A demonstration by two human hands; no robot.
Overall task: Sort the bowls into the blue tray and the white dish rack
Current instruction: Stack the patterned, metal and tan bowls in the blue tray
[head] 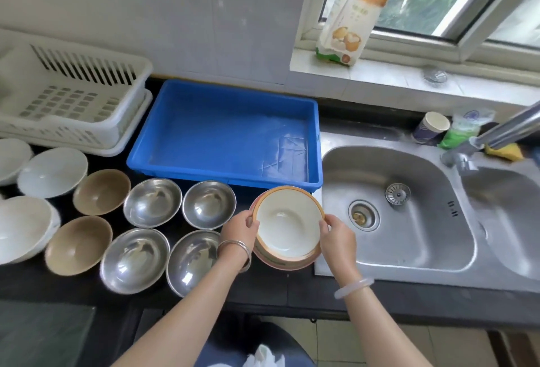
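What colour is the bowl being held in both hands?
The held bowl is cream white inside with an orange-pink rim and outside, seen best in the head view.

Both bare forearms reached forward from the bottom of the view and converged on the cream ceramic bowl with the orange rim (287, 225). The left hand (239, 231) sat at the bowl's left edge, thumb hooked over the rim and fingers curled beneath, with thin silver bangles around its wrist. The right hand (336, 235) gripped the opposite edge of that bowl, thumb on top of the rim, palm turned inward, a pale translucent bangle further down its forearm. Both wrists were bent slightly inward toward the bowl.
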